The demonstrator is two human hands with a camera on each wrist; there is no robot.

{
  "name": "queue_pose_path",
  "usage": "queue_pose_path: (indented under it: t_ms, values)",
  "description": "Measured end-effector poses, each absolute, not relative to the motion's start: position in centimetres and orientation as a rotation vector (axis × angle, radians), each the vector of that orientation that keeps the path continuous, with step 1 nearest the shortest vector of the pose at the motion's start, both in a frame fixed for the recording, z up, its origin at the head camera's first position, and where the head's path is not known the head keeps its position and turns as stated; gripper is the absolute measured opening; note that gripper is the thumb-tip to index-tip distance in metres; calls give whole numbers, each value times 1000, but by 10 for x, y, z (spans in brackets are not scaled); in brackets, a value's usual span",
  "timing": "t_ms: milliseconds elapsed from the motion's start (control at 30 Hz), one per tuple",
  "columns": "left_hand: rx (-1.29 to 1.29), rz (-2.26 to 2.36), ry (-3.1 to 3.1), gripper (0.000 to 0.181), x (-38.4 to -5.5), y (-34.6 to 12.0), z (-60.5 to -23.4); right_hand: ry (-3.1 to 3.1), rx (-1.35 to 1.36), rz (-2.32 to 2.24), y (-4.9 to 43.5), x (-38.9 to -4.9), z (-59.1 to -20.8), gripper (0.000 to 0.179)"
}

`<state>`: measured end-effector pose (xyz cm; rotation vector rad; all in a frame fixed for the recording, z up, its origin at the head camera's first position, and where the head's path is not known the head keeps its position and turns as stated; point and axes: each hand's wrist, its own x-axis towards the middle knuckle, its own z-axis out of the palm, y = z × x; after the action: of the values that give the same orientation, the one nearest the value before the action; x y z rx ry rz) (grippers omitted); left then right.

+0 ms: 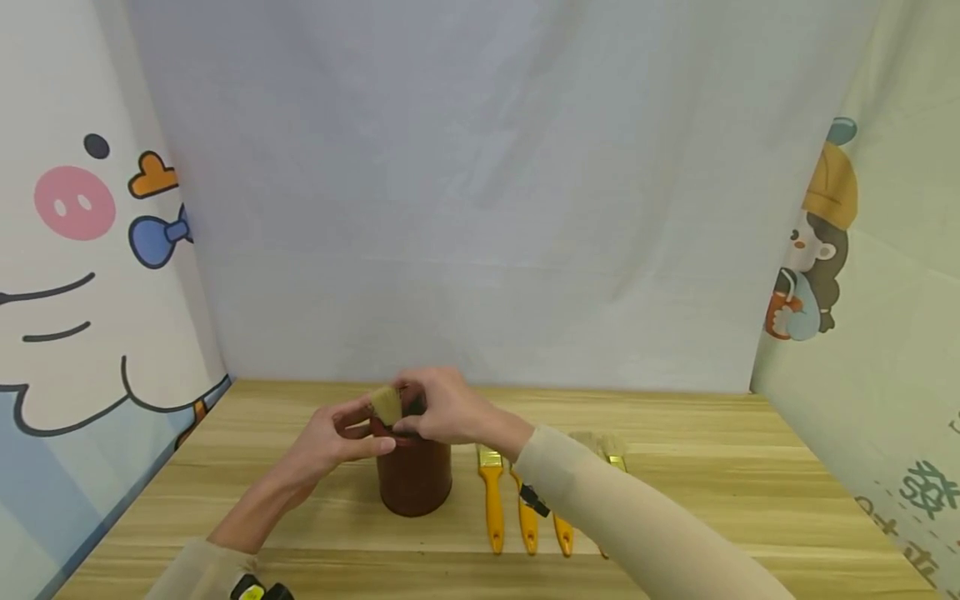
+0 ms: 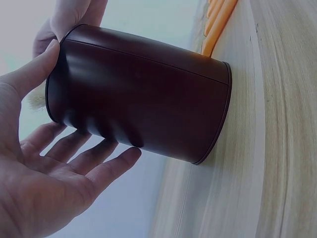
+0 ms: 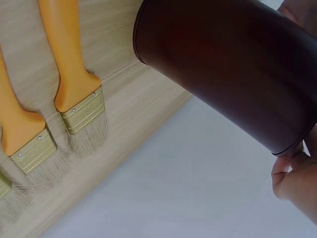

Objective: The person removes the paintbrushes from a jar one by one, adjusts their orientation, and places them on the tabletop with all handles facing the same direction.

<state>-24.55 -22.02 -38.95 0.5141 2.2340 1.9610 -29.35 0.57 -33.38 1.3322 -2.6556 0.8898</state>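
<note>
A dark brown cylindrical container [image 1: 415,479] stands on the wooden table. Out of its top, at the left side, the pale bristles of a paintbrush [image 1: 387,406] point upward; the rest of this brush is hidden. My left hand [image 1: 330,446] holds the container near its top, thumb at the rim and fingers along the opposite side [image 2: 74,183]. My right hand [image 1: 453,408] reaches over the opening from the right, its thumb and fingers at the rim beside the bristles. I cannot tell what its fingertips grip.
To the container's right lie several paintbrushes with orange handles [image 1: 492,508], bristles toward the back; my right forearm covers part of them. A grey-white cloth [image 1: 480,208] hangs behind the table [image 1: 712,500], with printed cloths at the left and right.
</note>
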Motion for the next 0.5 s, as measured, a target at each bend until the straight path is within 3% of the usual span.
queue_pose_path:
  t_ms: [200,500]
  values:
    - [478,1925,2230,85,-246,-222,-389,-2666,1333,992,9,-297,-338,48]
    - [483,1903,2239,89,-247,-223,-389,-2633,1347,986,11,-297,-340,54]
